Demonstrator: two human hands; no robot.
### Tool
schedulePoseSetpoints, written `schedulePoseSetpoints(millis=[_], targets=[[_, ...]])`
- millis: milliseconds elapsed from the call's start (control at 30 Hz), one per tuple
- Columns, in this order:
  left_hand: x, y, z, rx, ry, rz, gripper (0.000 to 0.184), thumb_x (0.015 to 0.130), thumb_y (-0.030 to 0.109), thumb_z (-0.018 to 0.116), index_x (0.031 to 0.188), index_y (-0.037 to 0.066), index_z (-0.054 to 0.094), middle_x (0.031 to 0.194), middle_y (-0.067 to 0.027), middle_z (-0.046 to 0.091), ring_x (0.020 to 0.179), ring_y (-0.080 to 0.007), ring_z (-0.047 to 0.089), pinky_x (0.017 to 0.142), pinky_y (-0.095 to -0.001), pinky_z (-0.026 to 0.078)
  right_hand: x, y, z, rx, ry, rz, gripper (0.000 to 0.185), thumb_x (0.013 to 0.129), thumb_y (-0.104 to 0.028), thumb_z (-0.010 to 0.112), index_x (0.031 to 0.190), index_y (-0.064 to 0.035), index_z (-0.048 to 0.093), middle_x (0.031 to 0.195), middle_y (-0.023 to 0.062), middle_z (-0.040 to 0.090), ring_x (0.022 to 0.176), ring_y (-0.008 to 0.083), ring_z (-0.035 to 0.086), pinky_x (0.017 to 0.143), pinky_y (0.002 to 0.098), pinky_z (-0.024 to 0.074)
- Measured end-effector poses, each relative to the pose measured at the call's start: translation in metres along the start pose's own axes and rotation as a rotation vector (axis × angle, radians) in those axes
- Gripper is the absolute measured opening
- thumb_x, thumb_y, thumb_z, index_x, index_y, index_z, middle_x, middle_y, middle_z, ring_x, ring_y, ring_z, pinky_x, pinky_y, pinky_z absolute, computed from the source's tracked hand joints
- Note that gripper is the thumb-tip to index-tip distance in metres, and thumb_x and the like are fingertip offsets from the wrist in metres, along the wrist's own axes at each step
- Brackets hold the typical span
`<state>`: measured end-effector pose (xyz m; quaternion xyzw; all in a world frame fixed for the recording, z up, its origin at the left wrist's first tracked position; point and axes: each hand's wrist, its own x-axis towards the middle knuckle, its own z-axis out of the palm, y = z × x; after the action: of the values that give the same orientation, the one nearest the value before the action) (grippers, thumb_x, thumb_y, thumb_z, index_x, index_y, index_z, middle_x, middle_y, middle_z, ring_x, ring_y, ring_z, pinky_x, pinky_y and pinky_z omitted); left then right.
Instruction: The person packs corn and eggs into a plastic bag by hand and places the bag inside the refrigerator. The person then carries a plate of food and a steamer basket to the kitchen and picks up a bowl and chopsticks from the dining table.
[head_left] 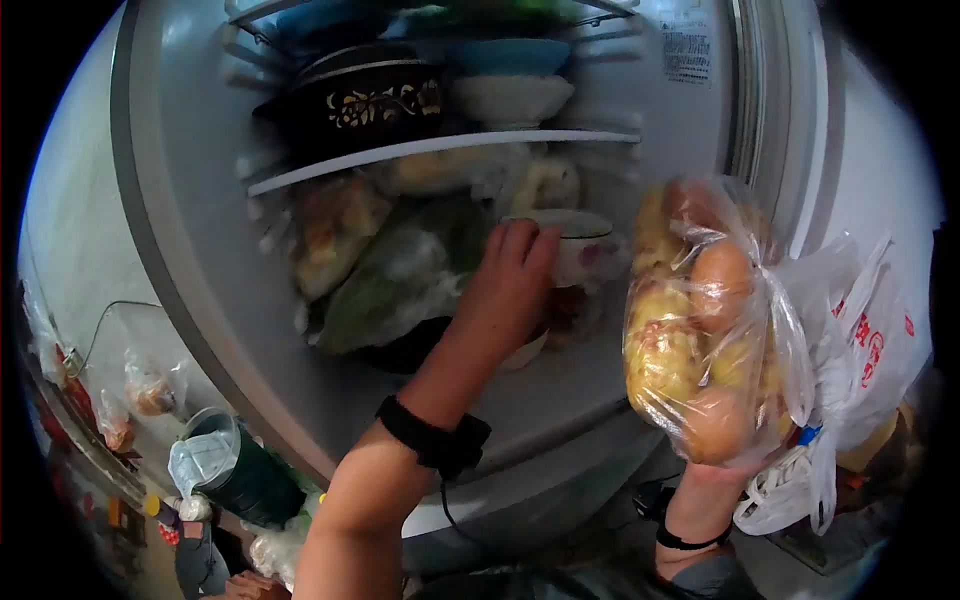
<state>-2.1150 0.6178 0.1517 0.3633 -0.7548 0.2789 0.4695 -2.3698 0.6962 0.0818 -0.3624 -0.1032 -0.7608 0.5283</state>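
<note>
My left hand [518, 265] reaches into the fridge, its fingers curled over the rim of a white bowl [585, 258] with a pink flower on its side. The thumb is hidden. My right hand [722, 472] holds up a clear plastic bag [775, 330] from below at the fridge's right side; most of its fingers are out of sight behind the load. Inside that bag are several brown eggs [720, 285] and yellowish, lumpy food pieces [660, 335]. Left of the bowl lies a green leafy bundle [415, 265] in plastic.
Above, a fridge shelf [450, 160] carries a black pot [370, 105] and stacked bowls [512, 98]. A bag of pale food [335, 235] lies at the left. White plastic bags [850, 350] hang at the right. A dark green bin [250, 480] stands outside, lower left.
</note>
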Motion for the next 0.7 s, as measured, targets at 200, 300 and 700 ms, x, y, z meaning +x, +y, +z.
schedulePoseSetpoints(millis=[200,300,700], targets=[[0.013,0.006,0.019,0.155,-0.12,-0.09,0.045,0.065,0.006,0.064,0.107,0.001,0.047,0.105,-0.0159,0.046,0.103,-0.0343,0.046,0.082,-0.0377,0.047,-0.002,-0.001,0.002,-0.061,0.027,-0.049,0.06,0.086,-0.048,0.039,0.129,-0.006,0.041,0.13,0.0118,0.044,0.12,0.0304,0.042,0.101,0.0468,0.0325],[0.015,0.007,0.025,0.154,-0.181,-0.168,0.049,0.068,-0.002,0.057,0.115,0.002,0.042,0.108,-0.0173,0.043,0.108,-0.0372,0.042,0.083,-0.0389,0.045,-0.001,0.001,0.009,-0.093,0.038,-0.066,0.061,0.087,-0.049,0.038,0.13,-0.0058,0.04,0.131,0.012,0.043,0.12,0.0308,0.041,0.101,0.0468,0.0322],[-0.005,0.029,-0.016,0.335,-0.092,-0.069,0.059,0.076,0.008,0.055,0.131,0.003,0.034,0.133,-0.0219,0.033,0.127,-0.0384,0.028,0.098,-0.0525,0.032,0.009,0.025,0.072,0.119,0.05,0.099,0.06,0.085,-0.048,0.038,0.129,-0.0071,0.042,0.133,0.0109,0.042,0.123,0.0288,0.039,0.102,0.047,0.0304]])
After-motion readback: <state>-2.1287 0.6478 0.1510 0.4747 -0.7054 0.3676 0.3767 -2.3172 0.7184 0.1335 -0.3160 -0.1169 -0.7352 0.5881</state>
